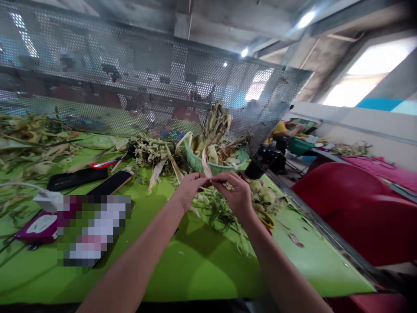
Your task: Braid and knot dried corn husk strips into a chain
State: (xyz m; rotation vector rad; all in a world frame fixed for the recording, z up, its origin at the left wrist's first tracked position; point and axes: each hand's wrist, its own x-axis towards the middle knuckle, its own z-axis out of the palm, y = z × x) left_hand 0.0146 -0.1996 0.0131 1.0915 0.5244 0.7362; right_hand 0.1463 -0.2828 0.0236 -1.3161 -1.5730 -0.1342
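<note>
My left hand and my right hand meet over the green table, fingertips pinched together. Between them they grip the lower end of a pinkish dried husk strip, which stands upright above the fingers. Exactly how the fingers grasp its end is too small to make out. Just behind the strip sits a light green plastic basket with dry husks piled in it. Shredded green strips lie below my right hand, and a yellow ring-shaped handle shows beside my right forearm.
On the left are a dark phone, a black flat case, a red-handled cutting tool and a purple power strip. Dried plants line the back before a perforated metal screen. Red chairs stand right.
</note>
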